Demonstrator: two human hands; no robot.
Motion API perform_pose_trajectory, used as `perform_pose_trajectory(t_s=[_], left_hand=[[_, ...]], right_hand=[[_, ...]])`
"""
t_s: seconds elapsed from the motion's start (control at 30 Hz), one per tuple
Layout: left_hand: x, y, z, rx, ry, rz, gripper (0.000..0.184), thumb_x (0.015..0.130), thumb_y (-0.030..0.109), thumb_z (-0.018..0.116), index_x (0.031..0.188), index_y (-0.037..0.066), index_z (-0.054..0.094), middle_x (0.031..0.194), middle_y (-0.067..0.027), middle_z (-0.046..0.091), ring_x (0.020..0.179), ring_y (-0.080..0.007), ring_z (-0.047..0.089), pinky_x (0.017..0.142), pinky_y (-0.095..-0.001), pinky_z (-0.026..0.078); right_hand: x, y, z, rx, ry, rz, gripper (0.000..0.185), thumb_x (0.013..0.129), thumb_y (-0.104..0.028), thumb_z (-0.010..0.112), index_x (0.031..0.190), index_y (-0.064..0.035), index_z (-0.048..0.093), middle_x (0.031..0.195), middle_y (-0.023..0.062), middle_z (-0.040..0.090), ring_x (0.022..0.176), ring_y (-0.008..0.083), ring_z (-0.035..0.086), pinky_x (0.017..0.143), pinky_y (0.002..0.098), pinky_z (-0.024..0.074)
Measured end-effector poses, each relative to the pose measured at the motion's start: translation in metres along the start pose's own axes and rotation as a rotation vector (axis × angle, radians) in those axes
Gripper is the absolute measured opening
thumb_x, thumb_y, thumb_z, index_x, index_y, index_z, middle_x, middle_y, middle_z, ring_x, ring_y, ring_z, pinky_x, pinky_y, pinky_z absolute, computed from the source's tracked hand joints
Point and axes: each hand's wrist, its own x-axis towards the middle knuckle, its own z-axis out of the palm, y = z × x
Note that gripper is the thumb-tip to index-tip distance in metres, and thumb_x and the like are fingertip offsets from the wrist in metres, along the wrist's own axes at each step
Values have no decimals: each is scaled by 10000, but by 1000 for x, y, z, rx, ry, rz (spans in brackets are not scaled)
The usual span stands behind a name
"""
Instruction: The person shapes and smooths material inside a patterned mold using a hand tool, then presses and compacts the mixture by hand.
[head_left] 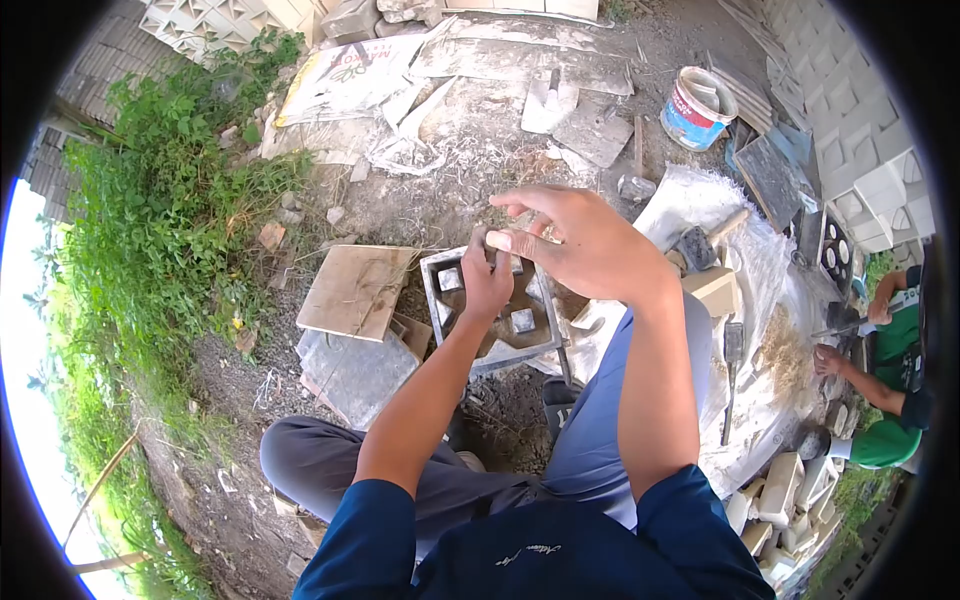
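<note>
On the ground before our feet, we see the mould (515, 355), with its open side upward and pale blocks (523, 320) standing inside; it seems placed here so that both hands can reach it easily. Above it we hold the left hand (487, 280) with the fingers curled inward, and we cannot tell whether something small is pinched there. The right hand (590, 245) has its fingers loosely spread and bent, with nothing visible in them, and its thumb meets the left fingers, or nearly so; perhaps this is for cleaning or checking a fingertip. Our knees are parted, probably for giving room to the arms. At the left, the board (352, 290) lies near the mould. At the right, the brush (734, 345) rests on the sheet (785, 285), maybe for quick reach. Farther away stands the bucket (690, 125).
</note>
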Motion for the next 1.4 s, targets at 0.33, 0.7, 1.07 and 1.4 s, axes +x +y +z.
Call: perform_pose_trajectory(t_s=[0.33, 0.7, 1.07, 1.4], left_hand=[[55, 42, -6, -200, 114, -365, 553, 1076, 325, 654, 628, 120, 403, 601, 89, 359, 553, -57, 284, 507, -320, 199], [74, 74, 4, -455, 276, -328, 516, 1076, 277, 654, 644, 127, 414, 634, 78, 391, 573, -49, 309, 509, -311, 221], [70, 36, 38, -514, 174, -417, 486, 1093, 254, 621, 666, 101, 449, 609, 86, 379, 553, -35, 304, 488, -308, 200], [49, -6, 59, -253, 85, -217, 546, 1095, 206, 602, 606, 25, 440, 521, 41, 387, 537, -72, 300, 482, -372, 223]], right_hand=[[34, 70, -2, 43, 246, -50, 308, 1009, -282, 713, 1052, 23, 728, 885, 149, 721, 729, 219, 660, 696, 385, 529], [35, 50, -8, 190, 414, -74, 221, 976, -172, 729, 976, 50, 728, 899, 187, 698, 682, 283, 668, 655, 400, 525], [36, 63, -9, 171, 374, -93, 105, 942, -63, 704, 965, 39, 704, 914, 173, 681, 682, 273, 680, 633, 380, 536], [31, 66, -12, 166, 355, -72, 144, 956, -99, 684, 986, 35, 724, 898, 192, 701, 709, 320, 687, 670, 400, 543]])
